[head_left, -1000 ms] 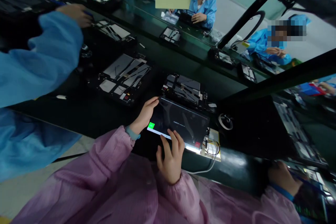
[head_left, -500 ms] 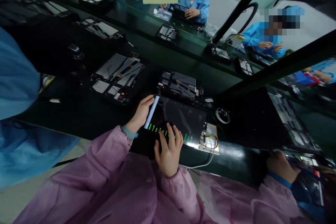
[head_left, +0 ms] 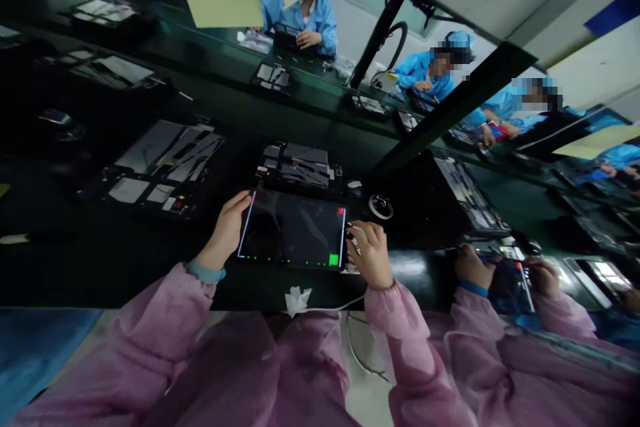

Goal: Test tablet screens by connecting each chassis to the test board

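A tablet point(head_left: 295, 230) lies on the dark bench in front of me, its screen mostly black. Pale strips run down both sides, with a red square at the top right, a green square at the bottom right and small green marks along the bottom. My left hand point(head_left: 225, 230) is closed on its left edge, thumb toward the upper corner. My right hand point(head_left: 373, 253) is at its right edge, fingers bent and apart from the thumb, holding nothing that I can see. Part of a small board with wires shows beneath that hand.
An opened device with bare batteries point(head_left: 295, 163) lies behind the tablet, and a larger one point(head_left: 165, 163) to its left. A white roll point(head_left: 381, 207) stands at the right. White crumpled paper point(head_left: 297, 300) is at the front edge. A co-worker's hand point(head_left: 475, 270) works at the right.
My right hand has moved from the lower screen to the right edge. The row of green bars has shrunk to small marks; coloured squares and a right strip now show. The view has shifted right.
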`<state>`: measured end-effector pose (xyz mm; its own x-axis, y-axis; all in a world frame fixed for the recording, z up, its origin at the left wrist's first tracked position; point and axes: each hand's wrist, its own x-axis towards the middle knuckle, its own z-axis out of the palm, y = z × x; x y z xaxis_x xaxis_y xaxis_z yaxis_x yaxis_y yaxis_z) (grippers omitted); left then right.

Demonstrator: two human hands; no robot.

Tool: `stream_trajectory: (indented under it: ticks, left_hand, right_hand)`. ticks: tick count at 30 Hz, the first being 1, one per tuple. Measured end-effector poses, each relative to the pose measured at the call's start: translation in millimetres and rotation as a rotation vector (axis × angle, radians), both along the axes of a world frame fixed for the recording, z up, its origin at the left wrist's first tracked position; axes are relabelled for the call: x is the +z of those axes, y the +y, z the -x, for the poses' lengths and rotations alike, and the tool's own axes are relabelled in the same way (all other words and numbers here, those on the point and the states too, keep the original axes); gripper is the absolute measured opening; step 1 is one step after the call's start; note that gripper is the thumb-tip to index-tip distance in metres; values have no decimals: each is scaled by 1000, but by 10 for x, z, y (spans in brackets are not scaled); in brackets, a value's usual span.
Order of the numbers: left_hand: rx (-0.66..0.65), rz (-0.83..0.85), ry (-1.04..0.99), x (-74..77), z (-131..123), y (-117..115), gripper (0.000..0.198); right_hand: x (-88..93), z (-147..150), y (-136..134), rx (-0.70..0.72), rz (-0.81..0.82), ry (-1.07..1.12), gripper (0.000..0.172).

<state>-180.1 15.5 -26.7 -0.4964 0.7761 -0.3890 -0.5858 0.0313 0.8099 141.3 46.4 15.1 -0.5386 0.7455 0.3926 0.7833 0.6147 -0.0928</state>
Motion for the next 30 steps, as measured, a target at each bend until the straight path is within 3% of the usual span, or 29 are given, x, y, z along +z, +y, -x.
stream_trajectory:
  ticks: [11, 14, 18, 20, 23, 26, 30]
  left_hand:
    - [-54, -45, 16, 55, -22, -11, 45]
    - [-52, -38, 8, 18, -15, 0, 45]
    - [-22, -31, -3, -20, -6, 18, 43]
    - [-9, -30, -6, -24, -3, 21, 42]
    - [-19, -27, -9, -21, 5, 18, 40]
    - [-56, -47, -17, -16, 18, 18, 38]
    - [-84, -108, -15, -10, 38, 40, 33]
  right_hand:
    - [-4, -6, 59, 99, -35, -79, 13]
    - [46, -64, 37, 15, -83, -118, 14]
    - [155, -251, 27, -228, -163, -121, 19]
    - [261, -186, 48, -207, -137, -58, 16]
    - [427, 332, 136, 24, -15, 82, 18]
    - [472, 1197, 301, 236, 147, 100, 29]
    - [371, 2145, 500, 220, 218, -134, 19]
